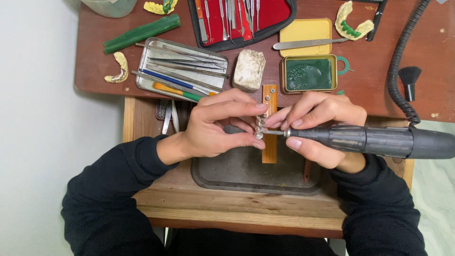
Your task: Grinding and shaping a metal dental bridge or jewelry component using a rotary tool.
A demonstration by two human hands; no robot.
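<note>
Your left hand (213,125) pinches a small metal casting (259,127) at the frame's centre, over the wooden peg (270,142). Your right hand (315,128), at 3 o'clock of it, is closed round the handpiece (369,141), its bur touching the casting's lower end. Judging by that contact, grinding is underway; how much surface is finished is too small to tell. Tool tray (180,68) at 11 o'clock, green tin (309,73) at 1 o'clock. Dark tray (246,173) sits below.
</note>
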